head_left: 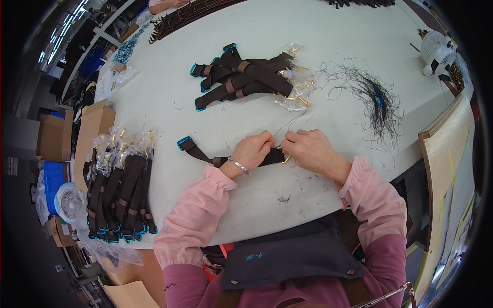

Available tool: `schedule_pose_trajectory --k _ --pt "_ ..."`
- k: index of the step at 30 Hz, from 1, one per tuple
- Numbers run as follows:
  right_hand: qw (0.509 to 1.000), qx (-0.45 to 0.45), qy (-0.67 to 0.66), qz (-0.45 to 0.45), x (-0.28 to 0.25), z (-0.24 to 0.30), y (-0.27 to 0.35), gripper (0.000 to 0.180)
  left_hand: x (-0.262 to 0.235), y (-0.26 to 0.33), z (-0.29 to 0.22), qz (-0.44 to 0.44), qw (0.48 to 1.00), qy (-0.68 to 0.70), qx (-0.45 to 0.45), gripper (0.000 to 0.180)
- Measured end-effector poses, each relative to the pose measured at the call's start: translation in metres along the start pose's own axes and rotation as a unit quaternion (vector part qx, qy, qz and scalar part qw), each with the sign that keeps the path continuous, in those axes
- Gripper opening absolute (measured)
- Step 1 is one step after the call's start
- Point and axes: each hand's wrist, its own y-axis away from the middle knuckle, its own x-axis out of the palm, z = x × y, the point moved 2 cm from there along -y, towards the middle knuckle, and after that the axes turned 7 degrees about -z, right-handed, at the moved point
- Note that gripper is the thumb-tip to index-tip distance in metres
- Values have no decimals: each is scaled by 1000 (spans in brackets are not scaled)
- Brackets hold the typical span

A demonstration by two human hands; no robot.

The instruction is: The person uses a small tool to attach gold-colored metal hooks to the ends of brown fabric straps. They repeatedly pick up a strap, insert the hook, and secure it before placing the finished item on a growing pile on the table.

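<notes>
A dark brown webbing strap [197, 152] lies across the table in front of me, with a blue-covered buckle [186, 142] at its left end and a gold-coloured metal fitting [286, 159] at its right end. My left hand [251, 152] is closed over the strap near the fitting, thumb and fingertips pinched together. Right beside it, my right hand [314, 152] has its fingertips pinched above the gold fitting; what they grip is hidden. A thin dark thread [288, 125] shows just beyond the fingertips.
Beyond my hands is a pile of similar straps [241, 77] with plastic-wrapped gold hardware. A tangle of dark threads [377, 100] lies to the right. More straps [123, 190] hang over the left table edge. A white fan [436, 51] stands far right; cardboard boxes [95, 120] are at left.
</notes>
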Motion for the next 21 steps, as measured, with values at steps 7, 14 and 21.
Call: schedule_pose_trajectory --k 7,14,21 --pt "997 70 13 -33 -21 17 8 15 -4 1 -1 5 986 119 -116 16" --pt "989 132 -31 -53 -14 45 36 20 1 8 1 1 930 312 -192 17" --pt "989 140 6 -48 1 45 30 18 3 7 3 0 924 330 -194 16"
